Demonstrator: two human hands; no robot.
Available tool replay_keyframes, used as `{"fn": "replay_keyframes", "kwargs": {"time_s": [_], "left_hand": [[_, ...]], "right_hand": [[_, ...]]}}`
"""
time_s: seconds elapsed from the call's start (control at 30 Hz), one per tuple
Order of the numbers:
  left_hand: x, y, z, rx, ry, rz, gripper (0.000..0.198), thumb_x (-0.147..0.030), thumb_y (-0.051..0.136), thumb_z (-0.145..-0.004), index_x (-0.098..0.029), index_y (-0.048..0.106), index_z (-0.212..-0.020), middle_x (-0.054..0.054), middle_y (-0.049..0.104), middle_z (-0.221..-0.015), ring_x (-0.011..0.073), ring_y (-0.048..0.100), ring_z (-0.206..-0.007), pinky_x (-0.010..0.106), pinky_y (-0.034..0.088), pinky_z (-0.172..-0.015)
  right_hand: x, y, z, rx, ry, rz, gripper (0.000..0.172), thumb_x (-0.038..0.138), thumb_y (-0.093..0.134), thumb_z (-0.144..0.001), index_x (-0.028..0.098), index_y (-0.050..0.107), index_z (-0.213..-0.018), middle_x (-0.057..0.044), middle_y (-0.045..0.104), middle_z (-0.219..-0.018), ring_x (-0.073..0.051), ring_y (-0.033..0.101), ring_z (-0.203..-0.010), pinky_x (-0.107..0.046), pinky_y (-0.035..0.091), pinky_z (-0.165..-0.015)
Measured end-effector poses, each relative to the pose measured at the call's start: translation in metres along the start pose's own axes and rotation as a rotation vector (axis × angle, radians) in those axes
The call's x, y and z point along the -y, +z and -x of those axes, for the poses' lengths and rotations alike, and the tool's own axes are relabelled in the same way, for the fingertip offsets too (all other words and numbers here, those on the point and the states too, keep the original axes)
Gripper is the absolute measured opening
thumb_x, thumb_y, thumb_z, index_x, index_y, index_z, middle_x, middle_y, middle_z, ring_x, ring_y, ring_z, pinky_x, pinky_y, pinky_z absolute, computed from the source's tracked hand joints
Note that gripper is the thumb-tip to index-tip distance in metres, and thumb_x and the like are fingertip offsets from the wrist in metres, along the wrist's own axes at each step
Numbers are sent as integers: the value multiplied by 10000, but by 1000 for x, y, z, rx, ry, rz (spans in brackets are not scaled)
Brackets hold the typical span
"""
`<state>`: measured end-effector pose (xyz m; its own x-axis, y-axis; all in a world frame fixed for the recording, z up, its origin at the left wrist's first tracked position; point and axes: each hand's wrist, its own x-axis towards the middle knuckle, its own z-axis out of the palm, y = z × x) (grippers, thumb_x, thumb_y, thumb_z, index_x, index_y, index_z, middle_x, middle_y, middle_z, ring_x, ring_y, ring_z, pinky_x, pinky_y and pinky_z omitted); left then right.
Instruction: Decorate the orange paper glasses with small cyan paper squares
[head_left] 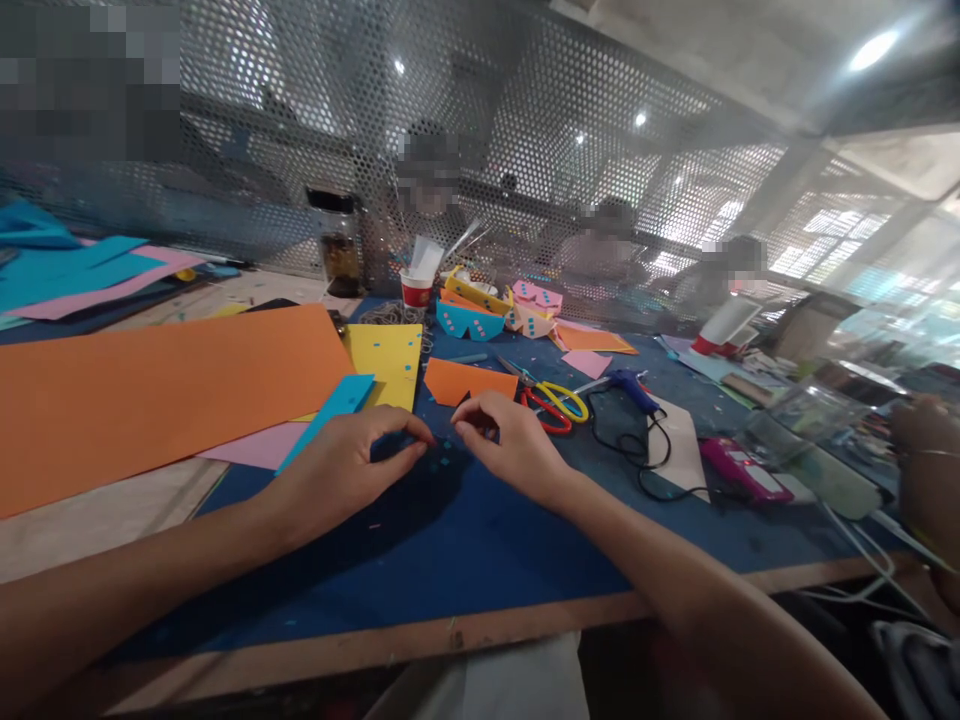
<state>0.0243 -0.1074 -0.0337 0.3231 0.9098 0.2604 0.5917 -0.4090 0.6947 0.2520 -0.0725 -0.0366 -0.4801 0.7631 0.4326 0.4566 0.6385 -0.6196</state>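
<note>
My left hand is above the blue table mat, thumb and forefinger brought together in a pinch; anything between the tips is too small to make out. Facing it, my right hand has its fingers curled and pinched, and what they may hold is hidden. Tiny blue paper squares lie between the two hands. Just behind my right hand sits an orange paper glasses shape with a notch in its lower edge. A blue paper strip lies beside my left hand, partly over a yellow sheet dotted with blue bits.
Scissors, a blue glue gun with a black cord and a magenta device are to the right. Decorated paper glasses stand behind, near a paper cup and a jar. A large orange sheet covers the left.
</note>
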Motion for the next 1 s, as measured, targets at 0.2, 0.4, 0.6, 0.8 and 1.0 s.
{"fn": "replay_keyframes", "kwargs": {"time_s": [0.2, 0.4, 0.6, 0.8, 1.0], "left_hand": [[1, -1, -1, -15, -11, -11, 225, -402, 604, -923, -255, 753, -1006, 46, 796, -1056, 283, 704, -1011, 371, 502, -915], [-2, -2, -2, -65, -8, 56, 234, -398, 602, -919, -242, 758, -999, 54, 793, -1040, 279, 709, -981, 371, 533, -901], [1, 0, -4, -98, 43, 120, 199, -292, 556, -932, -223, 717, -1025, 73, 766, -1074, 258, 709, -1010, 373, 550, -891], [-1, -3, -4, -164, 107, 53, 202, -295, 590, -926, -217, 681, -1089, 80, 729, -1167, 260, 679, -1085, 402, 499, -1016], [1, -7, -6, -213, 131, -76, 230, -320, 547, -946, -228, 657, -1126, 85, 709, -1222, 292, 640, -1163, 415, 462, -1053]], "right_hand": [[-3, -1, 2, -23, -46, 43, 122, 184, 564, -940, 202, 671, -998, -21, 689, -931, -150, 643, -814, -261, 488, -759], [-5, -4, 2, -87, -93, 160, 122, 214, 543, -975, 214, 660, -1011, -33, 678, -943, -169, 644, -840, -280, 484, -749], [-7, -8, 2, -139, -117, 226, 139, 232, 517, -991, 218, 652, -1021, -49, 691, -963, -187, 653, -866, -299, 486, -775], [-12, -12, 1, -197, -132, 281, 164, 241, 494, -1004, 209, 656, -1003, -53, 685, -954, -182, 644, -855, -291, 477, -788], [-39, -29, -8, -328, 13, 390, 170, 254, 521, -968, 212, 677, -1021, -58, 701, -1010, -191, 645, -872, -294, 472, -803]]}}
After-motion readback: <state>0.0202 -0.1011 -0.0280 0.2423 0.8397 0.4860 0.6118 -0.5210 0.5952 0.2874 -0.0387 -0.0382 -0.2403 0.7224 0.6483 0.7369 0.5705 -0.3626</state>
